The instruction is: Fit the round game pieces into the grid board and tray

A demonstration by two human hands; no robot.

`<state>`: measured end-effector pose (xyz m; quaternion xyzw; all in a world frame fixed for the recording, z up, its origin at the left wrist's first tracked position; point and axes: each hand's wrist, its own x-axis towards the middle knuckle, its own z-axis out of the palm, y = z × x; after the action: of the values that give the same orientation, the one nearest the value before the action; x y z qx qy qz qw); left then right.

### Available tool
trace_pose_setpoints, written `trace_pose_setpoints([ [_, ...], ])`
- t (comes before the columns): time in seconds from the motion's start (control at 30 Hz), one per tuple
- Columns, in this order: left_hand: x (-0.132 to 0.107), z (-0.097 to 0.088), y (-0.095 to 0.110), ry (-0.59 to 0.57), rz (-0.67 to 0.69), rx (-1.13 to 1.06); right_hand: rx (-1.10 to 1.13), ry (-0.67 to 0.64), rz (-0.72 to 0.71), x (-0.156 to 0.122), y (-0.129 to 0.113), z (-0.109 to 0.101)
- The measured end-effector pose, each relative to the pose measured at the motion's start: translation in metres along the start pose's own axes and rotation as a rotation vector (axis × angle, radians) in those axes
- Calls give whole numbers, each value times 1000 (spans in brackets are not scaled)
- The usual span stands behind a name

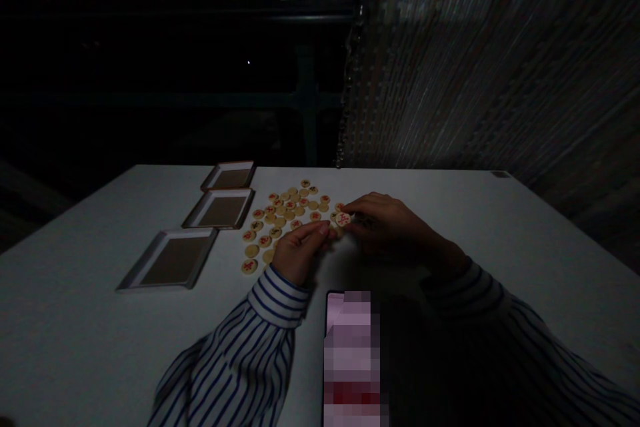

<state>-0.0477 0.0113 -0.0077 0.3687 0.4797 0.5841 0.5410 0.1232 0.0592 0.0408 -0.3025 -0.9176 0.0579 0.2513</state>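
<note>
Several round wooden game discs (287, 210) with red or dark characters lie scattered on a white table (75, 320). My right hand (390, 223) pinches one disc with a red character (343, 219) between thumb and fingertips, just above the table. My left hand (300, 250) is curled with its fingertips closed near that same disc, beside the loose discs; what it holds, if anything, is hidden. Both arms wear blue-striped white sleeves.
Three shallow square trays stand in a row left of the discs: far (229, 176), middle (220, 208), near (173, 259). A lit phone (350, 353) lies at the table's near edge between my arms. A bead curtain (450, 60) hangs behind the table. The room is dark.
</note>
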Motion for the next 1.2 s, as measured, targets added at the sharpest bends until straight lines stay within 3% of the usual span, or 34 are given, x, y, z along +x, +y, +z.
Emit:
trace_pose_setpoints([
  [0.2, 0, 2, -7, -45, 30, 50, -87, -46, 102, -1, 3, -15],
  [0.37, -1, 4, -13, -18, 72, 69, -142, -135, 193, -4, 10, -20],
  [0.8, -2, 5, -12, 8, 92, 173, -167, -426, 313, -13, 34, -5],
  [1.2, -2, 5, -12, 31, 99, 204, -140, -456, 262, -18, 43, 3],
])
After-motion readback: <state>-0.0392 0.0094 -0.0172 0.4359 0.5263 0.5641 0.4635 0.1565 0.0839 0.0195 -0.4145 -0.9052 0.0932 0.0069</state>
